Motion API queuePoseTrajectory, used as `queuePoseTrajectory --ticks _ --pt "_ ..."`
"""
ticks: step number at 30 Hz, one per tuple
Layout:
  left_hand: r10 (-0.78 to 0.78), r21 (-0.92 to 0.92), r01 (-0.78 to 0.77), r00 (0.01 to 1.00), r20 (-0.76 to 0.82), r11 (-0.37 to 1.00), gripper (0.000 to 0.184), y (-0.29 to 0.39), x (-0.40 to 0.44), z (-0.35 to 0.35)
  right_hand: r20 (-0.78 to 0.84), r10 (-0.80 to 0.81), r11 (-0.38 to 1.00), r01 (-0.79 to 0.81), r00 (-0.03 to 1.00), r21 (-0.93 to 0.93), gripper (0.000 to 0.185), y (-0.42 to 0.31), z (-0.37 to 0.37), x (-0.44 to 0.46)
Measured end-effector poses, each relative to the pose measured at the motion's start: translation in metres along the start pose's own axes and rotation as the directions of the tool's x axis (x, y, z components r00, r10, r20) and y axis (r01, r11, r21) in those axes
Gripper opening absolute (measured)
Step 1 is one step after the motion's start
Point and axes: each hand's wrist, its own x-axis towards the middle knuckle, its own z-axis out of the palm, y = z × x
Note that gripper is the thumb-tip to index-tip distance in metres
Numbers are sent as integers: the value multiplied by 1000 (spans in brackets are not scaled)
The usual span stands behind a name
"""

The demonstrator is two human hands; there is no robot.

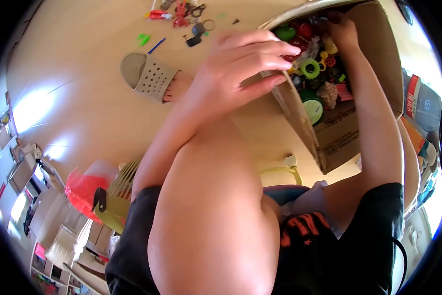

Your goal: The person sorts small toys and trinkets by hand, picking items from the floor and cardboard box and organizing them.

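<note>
A cardboard box (398,73) stands tilted at the upper right, holding many small items. Among them are a lime-green ring (310,69), a green round container (311,109), a pink piece (344,92) and yellow parts. My right hand (341,32) reaches inside at the top; its fingertips are hidden among the items, so what it touches cannot be seen. My left hand (250,61) is at the box's left edge, palm down, with its fingers stretched out and the thumb apart, and nothing visible in it.
On the floor lie a red figure (180,14), a black piece (195,40), a green piece (143,39) and a blue stick (157,45). My foot wears a beige clog (149,78). A red bag (80,194) is at the left, a large clear bottle (423,105) at the right.
</note>
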Motion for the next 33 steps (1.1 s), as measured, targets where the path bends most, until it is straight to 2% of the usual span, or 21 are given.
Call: queuePoseTrajectory --ticks 4,7,11,12,13,15,16,17,19,21,22,23,24,25,26,27,29,32,33 --pt "-7 -6 7 1000 -1 1000 30 0 2 -2 194 152 917 -212 969 339 40 -12 -1 5" --pt "-11 -11 11 1000 23 1000 28 -1 3 -5 202 167 810 -251 965 530 37 -15 9 3" --pt "39 -78 -37 999 19 996 24 -5 12 -7 176 245 867 -297 953 400 32 -26 13 -1" --pt "18 -89 -14 999 37 996 23 -4 16 -10 121 239 911 -266 963 316 35 -29 12 -6" --pt "-6 -99 13 998 64 995 22 1 18 -14 157 230 921 -267 960 285 35 -33 7 -11" --pt "-49 -143 66 992 120 988 21 5 21 -23 133 228 897 -261 965 357 34 -39 5 -20" --pt "-67 -181 94 987 147 979 21 6 22 -25 158 262 906 -299 952 300 42 -42 0 -22" --pt "-86 -219 123 981 172 968 22 6 23 -28 116 292 895 -314 949 317 43 -50 -3 -29" --pt "-141 -427 198 977 162 882 20 0 23 -33 37 341 874 -331 940 356 43 -81 -4 -47" --pt "-216 -606 265 964 154 750 16 -8 16 -39 71 370 710 -332 926 621 47 -93 -5 -63" --pt "-304 -723 279 947 100 631 11 -8 11 -35 49 299 746 -265 953 611 46 -91 -5 -71" --pt "-287 -663 267 954 82 699 10 -15 11 -41 30 294 730 -245 955 638 46 -96 -8 -79" --pt "-480 -698 402 872 95 593 11 -15 4 -43 12 289 714 -224 957 663 45 -102 -11 -86" --pt "-650 -727 509 751 115 460 11 -15 -7 -44 7 353 643 -248 936 725 44 -113 -11 -90" --pt "-676 -653 545 733 69 525 11 -24 -12 -46 9 413 566 -265 910 781 44 -123 -11 -92" --pt "-784 -655 617 618 60 437 10 -31 -15 -47 -6 426 579 -267 905 770 43 -125 -12 -91" --pt "-893 -613 710 449 17 346 12 -48 -28 -43 -45 457 613 -278 888 740 43 -118 -13 -89" --pt "-956 -572 779 292 -28 255 13 -75 -59 -35 -54 517 544 -279 854 791 40 -111 -15 -88" --pt "-962 -507 822 268 -54 257 15 -81 -68 -34 -54 534 513 -273 844 813 39 -114 -15 -89"
